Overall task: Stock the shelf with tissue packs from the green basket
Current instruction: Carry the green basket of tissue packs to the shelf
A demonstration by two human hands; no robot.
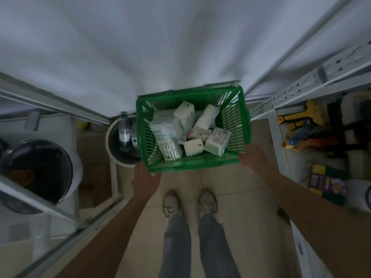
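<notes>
The writing on the tissue packs is too blurry to read, though some show small dark printed labels; they are white and pale green soft blocks, lying jumbled in the green basket, a plastic crate with slotted sides on the tiled floor by the wall between two metal shelves. The left hand grips the basket's near left corner, and the right hand grips its near right corner.
</notes>
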